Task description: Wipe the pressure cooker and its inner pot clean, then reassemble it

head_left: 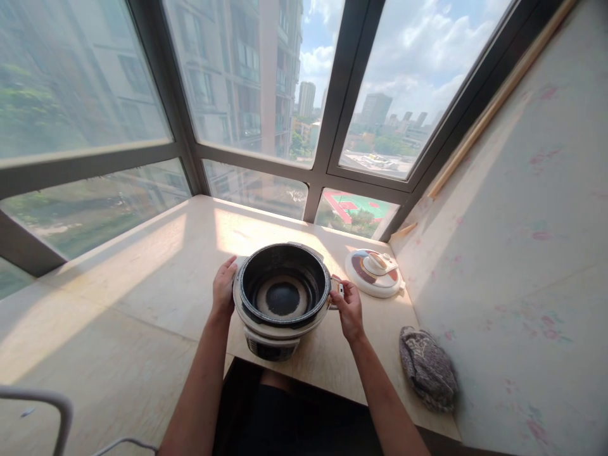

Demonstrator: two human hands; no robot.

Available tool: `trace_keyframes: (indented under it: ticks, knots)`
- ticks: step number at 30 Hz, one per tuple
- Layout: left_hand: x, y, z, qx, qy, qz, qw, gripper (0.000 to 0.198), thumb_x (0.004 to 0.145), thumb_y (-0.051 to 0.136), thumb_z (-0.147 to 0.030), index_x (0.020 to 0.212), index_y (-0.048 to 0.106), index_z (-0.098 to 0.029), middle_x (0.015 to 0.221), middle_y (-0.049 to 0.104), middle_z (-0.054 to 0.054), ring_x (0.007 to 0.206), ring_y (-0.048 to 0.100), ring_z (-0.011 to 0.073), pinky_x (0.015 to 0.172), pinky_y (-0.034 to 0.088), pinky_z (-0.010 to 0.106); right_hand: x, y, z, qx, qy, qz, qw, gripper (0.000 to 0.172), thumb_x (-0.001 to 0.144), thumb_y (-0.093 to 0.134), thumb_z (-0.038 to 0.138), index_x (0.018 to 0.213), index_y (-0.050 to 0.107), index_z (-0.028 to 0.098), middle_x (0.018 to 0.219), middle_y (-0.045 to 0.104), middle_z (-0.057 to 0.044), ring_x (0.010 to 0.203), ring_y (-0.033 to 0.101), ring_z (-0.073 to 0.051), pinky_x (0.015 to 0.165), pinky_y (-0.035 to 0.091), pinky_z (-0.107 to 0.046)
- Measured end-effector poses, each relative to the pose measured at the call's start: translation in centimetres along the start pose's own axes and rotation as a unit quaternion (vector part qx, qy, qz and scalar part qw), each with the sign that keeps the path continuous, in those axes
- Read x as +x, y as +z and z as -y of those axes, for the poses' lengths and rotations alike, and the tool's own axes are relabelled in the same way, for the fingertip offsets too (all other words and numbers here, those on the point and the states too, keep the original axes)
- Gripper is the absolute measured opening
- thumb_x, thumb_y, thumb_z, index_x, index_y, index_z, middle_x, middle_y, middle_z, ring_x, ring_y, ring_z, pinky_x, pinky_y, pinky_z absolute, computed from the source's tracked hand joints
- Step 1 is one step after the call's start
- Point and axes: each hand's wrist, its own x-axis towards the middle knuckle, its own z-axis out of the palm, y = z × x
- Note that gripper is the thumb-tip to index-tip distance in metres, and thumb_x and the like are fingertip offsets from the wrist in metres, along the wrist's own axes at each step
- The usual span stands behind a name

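Observation:
A white electric cooker (266, 334) with a dark open well stands near the front edge of a pale wooden counter (156, 278). My left hand (223, 290) grips its left side, fingers curled on the rim. My right hand (349, 309) holds the right side at the small handle. The heating plate shows at the bottom of the well. The cooker's white lid (374, 272) with a brown ring and knob lies flat on the counter to the right, apart from both hands.
A grey patterned cloth (427, 367) lies bunched at the right, against the pale wall (522, 253). Large windows with dark frames (327, 114) run behind the counter. A white chair frame (52, 411) shows at the lower left.

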Motion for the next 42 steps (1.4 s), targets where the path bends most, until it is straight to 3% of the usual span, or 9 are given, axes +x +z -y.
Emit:
trace_keyframes:
  ticks: [13, 21, 28, 36, 42]
  knots:
    - [0.85, -0.17, 0.92, 0.07, 0.051, -0.026, 0.996, 0.054, 0.074, 0.071, -0.053, 0.113, 0.07, -0.016, 0.085, 0.068, 0.005, 0.076, 0.063, 0.0208, 0.071, 0.052, 0.034, -0.36, 0.35, -0.19, 0.021, 0.0, -0.009, 1.0, 0.051, 0.07, 0.086, 0.04, 0.103, 0.051, 0.025, 0.131, 0.066, -0.006, 0.109, 0.069, -0.02, 0.088, 0.059, -0.034]
    - [0.3, 0.27, 0.46, 0.052, 0.05, -0.038, 0.997, 0.052, 0.07, 0.074, -0.051, 0.109, 0.071, -0.017, 0.089, 0.069, 0.005, 0.078, 0.062, 0.0191, 0.075, 0.052, 0.033, -0.57, 0.57, -0.17, 0.003, -0.009, -0.018, 1.0, 0.048, 0.072, 0.084, 0.042, 0.104, 0.053, 0.023, 0.128, 0.067, -0.009, 0.11, 0.067, -0.022, 0.088, 0.058, -0.036]
    - [0.39, 0.25, 0.66, 0.034, 0.043, -0.037, 0.998, 0.054, 0.068, 0.074, -0.049, 0.111, 0.071, -0.016, 0.089, 0.07, 0.004, 0.078, 0.062, 0.0178, 0.075, 0.051, 0.031, -0.94, 0.76, -0.41, 0.027, -0.01, -0.04, 0.999, 0.05, 0.072, 0.084, 0.041, 0.097, 0.044, 0.026, 0.131, 0.068, -0.009, 0.105, 0.07, -0.021, 0.089, 0.057, -0.038]
    - [0.32, 0.26, 0.67, 0.006, 0.038, -0.028, 0.999, 0.048, 0.072, 0.072, -0.042, 0.112, 0.07, -0.015, 0.094, 0.07, 0.006, 0.084, 0.064, 0.0199, 0.081, 0.052, 0.033, -0.83, 0.52, -0.54, 0.02, -0.016, -0.035, 0.999, 0.05, 0.072, 0.083, 0.041, 0.109, 0.053, 0.025, 0.13, 0.068, -0.007, 0.113, 0.068, -0.022, 0.099, 0.054, -0.041]
    - [0.48, 0.26, 0.75, -0.01, 0.033, -0.014, 0.999, 0.046, 0.069, 0.071, -0.04, 0.109, 0.07, -0.016, 0.095, 0.072, 0.006, 0.083, 0.065, 0.02, 0.08, 0.053, 0.034, -0.85, 0.51, -0.63, 0.006, -0.028, -0.046, 0.999, 0.048, 0.073, 0.083, 0.042, 0.106, 0.053, 0.025, 0.125, 0.07, -0.006, 0.112, 0.068, -0.022, 0.095, 0.056, -0.04]
